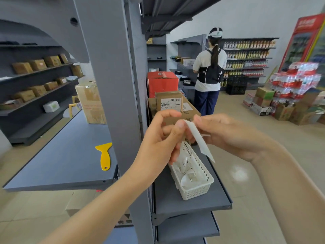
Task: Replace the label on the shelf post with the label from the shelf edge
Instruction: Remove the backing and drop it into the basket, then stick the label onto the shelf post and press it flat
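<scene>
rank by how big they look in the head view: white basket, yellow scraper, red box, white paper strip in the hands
1. White basket, clearly largest, though nearness to the camera helps.
2. Red box, partly hidden by the cardboard boxes in front.
3. Yellow scraper and white paper strip: too alike to rank.

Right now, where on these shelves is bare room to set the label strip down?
Left shelf: broad bare patch between the yellow scraper and the taped carton. Right shelf: only the front corner past the white basket; behind it, cartons crowd it.
</scene>
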`<state>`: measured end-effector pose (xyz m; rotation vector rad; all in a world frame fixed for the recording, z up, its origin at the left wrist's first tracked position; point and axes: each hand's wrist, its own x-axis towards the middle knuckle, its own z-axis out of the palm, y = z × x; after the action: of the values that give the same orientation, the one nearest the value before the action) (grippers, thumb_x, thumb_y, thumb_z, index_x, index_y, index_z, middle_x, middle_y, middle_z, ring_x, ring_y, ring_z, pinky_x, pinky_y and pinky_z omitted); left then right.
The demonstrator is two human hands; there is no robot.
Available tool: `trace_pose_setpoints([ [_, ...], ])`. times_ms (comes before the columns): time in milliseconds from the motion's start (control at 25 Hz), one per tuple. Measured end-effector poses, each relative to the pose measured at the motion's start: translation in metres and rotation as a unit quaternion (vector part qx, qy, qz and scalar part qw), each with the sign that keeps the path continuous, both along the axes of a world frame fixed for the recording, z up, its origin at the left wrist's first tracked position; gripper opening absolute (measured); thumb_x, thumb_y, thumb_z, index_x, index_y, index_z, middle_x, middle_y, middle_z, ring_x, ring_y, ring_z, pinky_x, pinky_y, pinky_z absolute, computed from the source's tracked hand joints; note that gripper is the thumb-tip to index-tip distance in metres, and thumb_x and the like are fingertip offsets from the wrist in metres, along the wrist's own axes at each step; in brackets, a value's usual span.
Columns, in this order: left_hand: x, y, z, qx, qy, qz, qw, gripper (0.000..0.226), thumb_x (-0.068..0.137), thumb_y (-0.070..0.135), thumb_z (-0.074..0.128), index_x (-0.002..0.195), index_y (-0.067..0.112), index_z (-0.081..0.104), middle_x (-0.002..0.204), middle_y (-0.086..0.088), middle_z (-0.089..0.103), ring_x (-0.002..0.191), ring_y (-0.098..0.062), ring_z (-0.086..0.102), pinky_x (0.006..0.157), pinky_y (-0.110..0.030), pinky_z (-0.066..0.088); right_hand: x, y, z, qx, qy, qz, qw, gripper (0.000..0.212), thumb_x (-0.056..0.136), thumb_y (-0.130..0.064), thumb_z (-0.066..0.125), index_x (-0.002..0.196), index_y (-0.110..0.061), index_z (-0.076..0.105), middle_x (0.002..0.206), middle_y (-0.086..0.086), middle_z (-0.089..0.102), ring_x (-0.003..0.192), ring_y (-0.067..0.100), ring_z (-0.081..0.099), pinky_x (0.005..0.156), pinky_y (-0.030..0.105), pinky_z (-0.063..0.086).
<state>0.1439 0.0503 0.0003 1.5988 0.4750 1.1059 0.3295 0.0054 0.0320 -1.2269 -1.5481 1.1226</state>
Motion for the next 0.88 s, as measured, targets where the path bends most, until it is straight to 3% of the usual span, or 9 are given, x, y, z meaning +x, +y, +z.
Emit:
trace_pose_setpoints([
  [120,-0.018,-0.004,0.011,0.007,0.004,-0.015,1.000,0.028,0.086,0.039,0.057,0.111,0.026,0.055,0.049,0.007,0.050,0.034,-0.011,0.042,0.037,-0.022,0.036,-0.016,-0.004,0.011,0.016,0.015,0.046,0.999,0.026,0.087,-0.043,0.067,0.086,-0.021,0.083,0.084,-0.002,0.075,0.083,0.012,0.066,0.078,0.031,0.052],
  [160,-0.025,-0.005,0.015,0.006,0.004,-0.019,1.000,0.028,0.086,0.038,0.057,0.111,0.026,0.056,0.049,0.007,0.049,0.034,-0.011,0.042,0.037,-0.022,0.036,-0.021,-0.004,0.014,0.022,0.018,0.056,0.998,0.019,0.086,-0.039,0.073,0.082,-0.023,0.081,0.083,0.000,0.072,0.083,0.017,0.064,0.082,0.031,0.050],
  [240,-0.039,-0.006,0.022,0.004,0.006,-0.017,1.000,0.029,0.086,0.038,0.058,0.112,0.024,0.057,0.049,0.007,0.049,0.034,-0.011,0.041,0.037,-0.022,0.037,-0.033,-0.001,0.019,0.035,0.023,0.074,0.996,0.022,0.079,-0.042,0.082,0.083,-0.020,0.079,0.086,0.013,0.064,0.090,0.031,0.055,0.091,0.050,0.045],
  [320,-0.055,-0.006,0.030,0.006,0.004,-0.006,1.000,0.026,0.088,0.036,0.058,0.107,0.020,0.059,0.049,0.006,0.048,0.033,-0.011,0.041,0.037,-0.021,0.037,-0.048,0.002,0.022,0.043,0.040,0.073,0.996,0.025,0.073,-0.044,0.084,0.081,-0.021,0.079,0.086,0.016,0.055,0.088,0.034,0.048,0.090,0.061,0.044],
  [440,-0.074,-0.008,0.039,0.020,-0.005,0.044,0.999,0.017,0.085,0.038,0.061,0.091,0.022,0.064,0.050,0.002,0.050,0.033,-0.012,0.041,0.035,-0.018,0.034,-0.068,0.008,0.027,0.074,0.058,0.033,0.995,0.016,0.071,-0.041,0.079,0.074,-0.025,0.079,0.072,0.004,0.059,0.073,0.022,0.051,0.074,0.036,0.042],
  [560,-0.093,-0.009,0.043,0.042,-0.006,0.104,0.994,0.018,0.092,0.037,0.059,0.090,0.021,0.066,0.057,0.003,0.056,0.033,-0.011,0.044,0.036,-0.019,0.034,-0.091,0.013,0.031,0.105,0.060,0.007,0.993,0.013,0.073,-0.034,0.084,0.077,-0.022,0.081,0.076,0.002,0.069,0.074,0.017,0.060,0.074,0.030,0.044],
  [640,-0.103,-0.008,0.044,0.047,-0.004,0.136,0.990,0.017,0.100,0.025,0.055,0.092,0.021,0.069,0.065,-0.004,0.062,0.036,-0.012,0.046,0.036,-0.021,0.036,-0.106,0.015,0.034,0.126,0.051,-0.012,0.991,0.010,0.082,-0.028,0.078,0.077,-0.019,0.080,0.066,-0.008,0.072,0.062,0.005,0.063,0.062,0.018,0.048],
  [760,-0.113,-0.006,0.048,0.036,-0.016,0.165,0.985,0.029,0.106,0.017,0.044,0.091,0.017,0.069,0.062,-0.004,0.067,0.037,-0.013,0.045,0.037,-0.020,0.036,-0.124,0.019,0.037,0.155,0.053,-0.049,0.985,0.013,0.091,-0.023,0.073,0.084,-0.015,0.080,0.069,-0.004,0.078,0.062,0.005,0.069,0.058,0.018,0.052],
  [880,-0.116,0.000,0.056,0.014,-0.059,0.183,0.981,0.042,0.107,0.027,0.037,0.084,0.020,0.072,0.066,-0.011,0.068,0.041,-0.018,0.045,0.038,-0.024,0.035,-0.138,0.023,0.042,0.196,0.103,-0.102,0.970,0.014,0.093,-0.018,0.073,0.090,-0.006,0.080,0.060,-0.008,0.074,0.053,0.000,0.067,0.049,0.012,0.048],
])
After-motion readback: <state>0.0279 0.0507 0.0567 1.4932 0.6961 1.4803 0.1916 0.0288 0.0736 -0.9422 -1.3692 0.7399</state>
